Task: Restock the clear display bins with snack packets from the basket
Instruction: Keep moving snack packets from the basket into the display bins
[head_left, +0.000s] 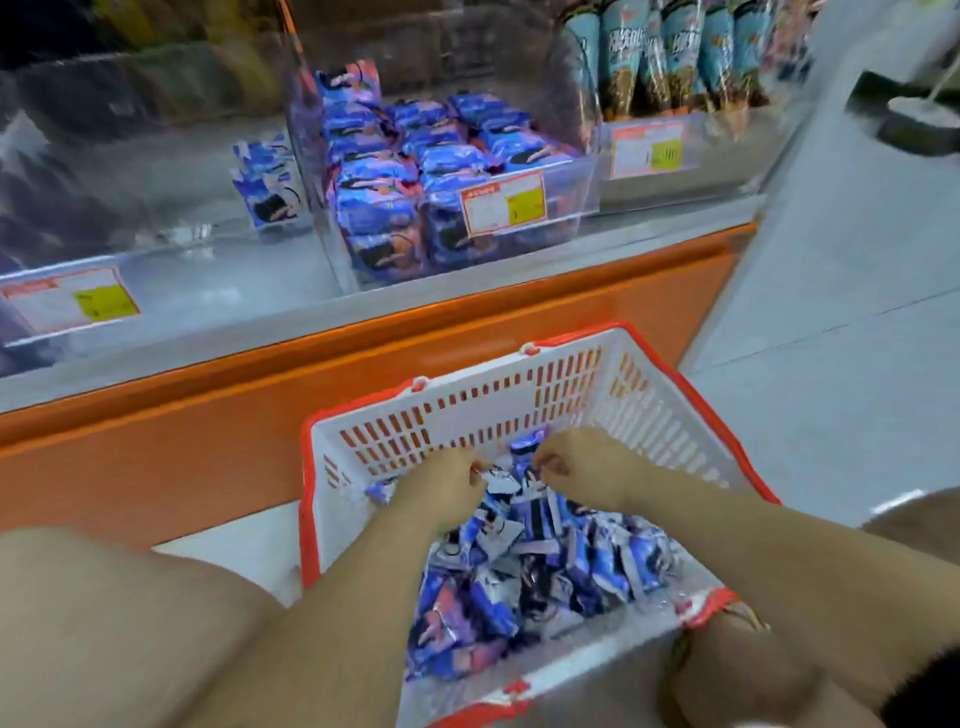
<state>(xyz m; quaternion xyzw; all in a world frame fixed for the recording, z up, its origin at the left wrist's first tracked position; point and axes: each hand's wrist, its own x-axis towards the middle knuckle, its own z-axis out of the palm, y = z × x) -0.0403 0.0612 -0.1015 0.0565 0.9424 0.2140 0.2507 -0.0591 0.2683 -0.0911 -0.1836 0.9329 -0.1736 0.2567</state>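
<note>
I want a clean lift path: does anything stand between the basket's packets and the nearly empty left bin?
Only walls: the basket's far side and the left bin's clear front panel. Its top looks open, so packets go up and over.

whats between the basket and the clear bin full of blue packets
In the head view, only the counter: its grey ledge and orange front separate the basket from the full clear bin. No packet lies on that stretch.

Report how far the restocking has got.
Done: the middle bin is nearly full. In hand: the left hand and right hand pinch packets in the basket. Left: the basket holds many more, and the left bin has only a few.
</note>
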